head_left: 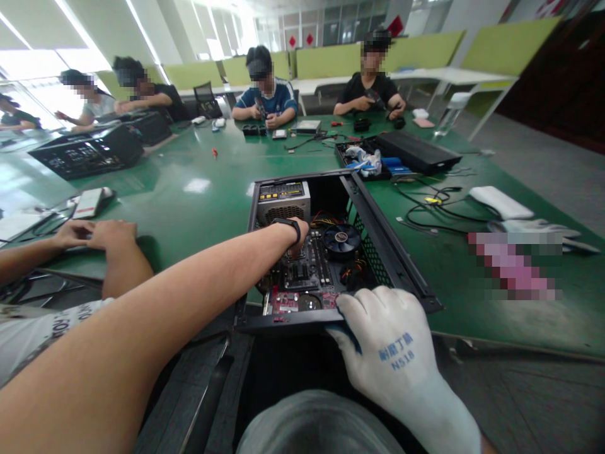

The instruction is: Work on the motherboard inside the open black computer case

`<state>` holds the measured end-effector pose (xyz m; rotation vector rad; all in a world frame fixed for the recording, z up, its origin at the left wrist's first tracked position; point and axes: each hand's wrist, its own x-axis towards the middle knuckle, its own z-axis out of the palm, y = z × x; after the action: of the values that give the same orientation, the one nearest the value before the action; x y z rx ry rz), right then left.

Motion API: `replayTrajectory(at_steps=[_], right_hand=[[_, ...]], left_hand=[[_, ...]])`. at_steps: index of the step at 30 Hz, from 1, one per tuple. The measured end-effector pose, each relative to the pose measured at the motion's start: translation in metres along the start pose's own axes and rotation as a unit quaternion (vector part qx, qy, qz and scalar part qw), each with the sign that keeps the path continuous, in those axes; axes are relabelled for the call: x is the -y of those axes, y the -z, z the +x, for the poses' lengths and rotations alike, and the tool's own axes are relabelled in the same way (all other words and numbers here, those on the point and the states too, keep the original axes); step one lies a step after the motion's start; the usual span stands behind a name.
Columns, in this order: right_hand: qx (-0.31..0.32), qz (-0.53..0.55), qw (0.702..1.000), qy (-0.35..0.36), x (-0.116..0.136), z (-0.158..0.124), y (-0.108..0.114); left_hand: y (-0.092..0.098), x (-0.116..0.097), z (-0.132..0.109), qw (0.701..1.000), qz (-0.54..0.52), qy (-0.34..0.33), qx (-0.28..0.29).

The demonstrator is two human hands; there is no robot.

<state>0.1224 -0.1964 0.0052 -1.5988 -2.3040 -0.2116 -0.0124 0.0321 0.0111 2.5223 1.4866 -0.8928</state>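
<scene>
An open black computer case (401, 265) lies on the green table in front of me. Inside it are a power supply (282, 200), a round CPU fan (341, 239) and a motherboard (307, 277). My bare left arm, with a black wristband, reaches into the case. My left hand (299, 237) bends down onto the motherboard beside the fan, and its fingers are hidden. My right hand (390, 343), in a white glove, grips the near edge of the case with its fingers curled over the rim.
A person at my left rests both hands (94, 234) on the table edge. Several people work across the green table (189, 208). Other open cases (89, 151) (401, 154), loose cables (435, 211), white gloves (534, 227) and a screwdriver (214, 152) lie around.
</scene>
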Motion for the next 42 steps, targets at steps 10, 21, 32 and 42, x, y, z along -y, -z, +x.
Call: replayTrajectory(at_steps=[10,21,32,42], right_hand=[[-0.028,0.017,0.999,-0.002,0.0014,0.0011,0.0001],[-0.033,0.015,0.999,-0.003,0.0016,0.0000,-0.0004],[-0.033,0.013,0.999,-0.001,0.0011,0.0006,-0.0009],[-0.032,0.010,0.999,0.000,0.0014,0.0005,0.0003]], left_hand=[[0.0032,-0.0035,-0.0016,1.000,0.012,0.006,0.010],[0.0022,-0.0022,0.0005,1.000,0.020,-0.003,0.005],[0.0023,-0.0031,-0.0009,1.000,-0.012,0.007,-0.010],[0.0033,-0.0042,-0.0028,0.999,0.053,-0.008,0.010]])
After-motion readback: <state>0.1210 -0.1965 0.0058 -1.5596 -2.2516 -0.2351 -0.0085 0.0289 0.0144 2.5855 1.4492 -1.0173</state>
